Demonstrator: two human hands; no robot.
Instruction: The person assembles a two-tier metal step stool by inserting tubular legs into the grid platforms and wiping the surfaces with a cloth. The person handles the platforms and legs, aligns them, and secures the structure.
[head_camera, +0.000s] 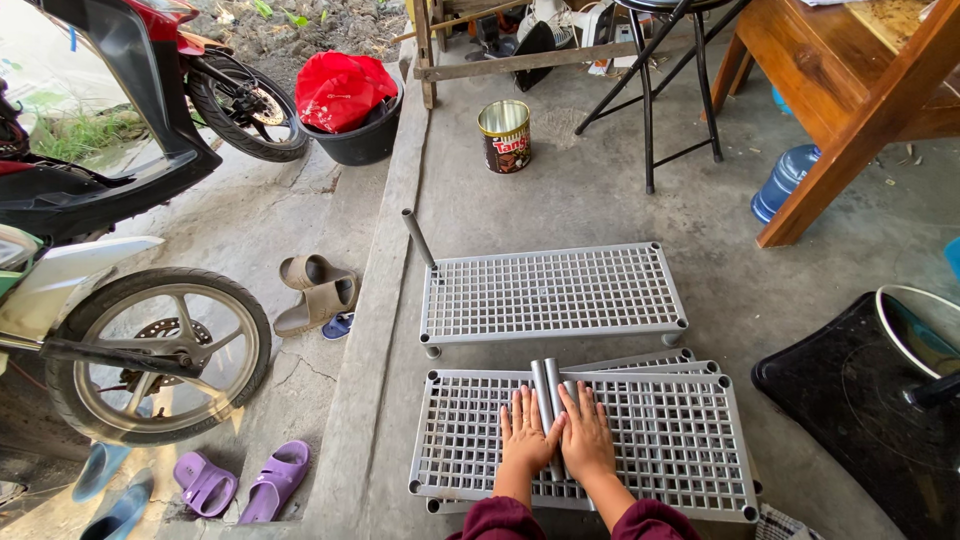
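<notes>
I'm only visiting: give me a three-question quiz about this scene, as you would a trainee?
1. True or false: both hands rest flat on the grey tubes.
2. How many tubes stand fitted in the far shelf?
3. The tin stands: A) on the shelf, B) on the floor beyond it, C) on the stool.

Key: 1 true: left hand and right hand lie palm down. 2 one. 3 B.

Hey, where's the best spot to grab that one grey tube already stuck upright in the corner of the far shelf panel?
Probably the bare upper half of the grey tube, from the open kerb side. It leans up and left from the far shelf panel corner socket, nothing crowds it, and its round shaft suits a wrapping hand. Both the left hand and right hand lie flat on the loose tubes.
</notes>
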